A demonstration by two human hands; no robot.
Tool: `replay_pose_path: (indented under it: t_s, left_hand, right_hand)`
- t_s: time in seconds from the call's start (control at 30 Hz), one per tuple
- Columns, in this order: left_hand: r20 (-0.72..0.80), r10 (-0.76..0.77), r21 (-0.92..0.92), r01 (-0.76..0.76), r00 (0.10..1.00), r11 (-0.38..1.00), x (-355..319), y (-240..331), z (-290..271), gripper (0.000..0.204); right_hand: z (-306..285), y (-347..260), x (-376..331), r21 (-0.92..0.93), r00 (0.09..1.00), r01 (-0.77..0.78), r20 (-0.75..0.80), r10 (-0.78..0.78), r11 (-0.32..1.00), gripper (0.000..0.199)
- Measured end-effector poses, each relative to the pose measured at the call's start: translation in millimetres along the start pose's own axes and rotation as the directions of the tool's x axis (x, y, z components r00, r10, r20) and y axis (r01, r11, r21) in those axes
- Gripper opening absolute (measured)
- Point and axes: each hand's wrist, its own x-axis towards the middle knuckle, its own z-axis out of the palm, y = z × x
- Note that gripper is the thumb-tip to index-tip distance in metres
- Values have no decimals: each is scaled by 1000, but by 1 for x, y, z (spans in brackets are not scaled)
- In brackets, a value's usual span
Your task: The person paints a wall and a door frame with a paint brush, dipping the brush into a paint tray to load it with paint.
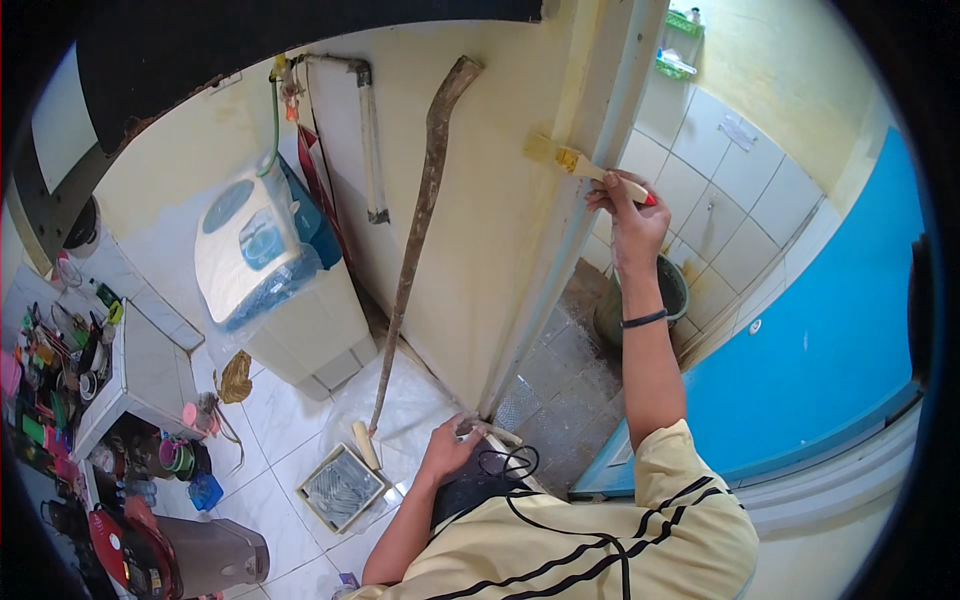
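My right hand (634,215) is raised and closed round the handle of a paintbrush (578,165). The handle ends in a red tip, and the bristles lie against the cream wall (500,200) beside the door frame (600,140). Low down, my left hand (455,447) has its fingers curled at a pale rod-like piece (502,434) near the foot of the wall's edge. Whether it grips that piece is hard to make out. Left of this hand, a paint tray (342,488) sits on the floor, with a pale cylinder (366,446), perhaps a roller, by its far edge.
A long wooden stick (425,190) leans on the wall. A white washing machine (290,290) stands at left, with plastic sheeting (400,400) on the floor near it. Crowded kitchen shelves (110,390) fill the far left. Through the doorway are a bucket (672,285) and a blue door (800,330).
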Motion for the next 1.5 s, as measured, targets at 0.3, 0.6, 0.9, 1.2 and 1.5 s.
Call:
replay_pose_path:
  t_s: [0.3,0.6,0.9,1.2,1.5]
  left_hand:
    - [-34,-36,10,36,999,999,4,-15,0,45]
    - [-8,-21,4,21,1000,1000,7,-9,0,44]
    - [-43,19,14,-18,999,1000,13,-11,0,44]
    - [-17,18,3,-18,1000,1000,15,-16,2,42]
    - [-10,6,-38,-6,1000,999,12,-11,2,46]
  right_hand:
    - [1,-1,-3,-23,999,18,-44,-19,1000,25]
    - [-1,-6,-7,-75,994,30,-103,-37,997,26]
    - [8,-15,-11,-181,986,72,-136,-97,981,25]
    - [18,-23,-21,-297,972,116,-161,-169,948,24]
    - [25,-26,-25,-399,956,159,-166,-242,903,20]
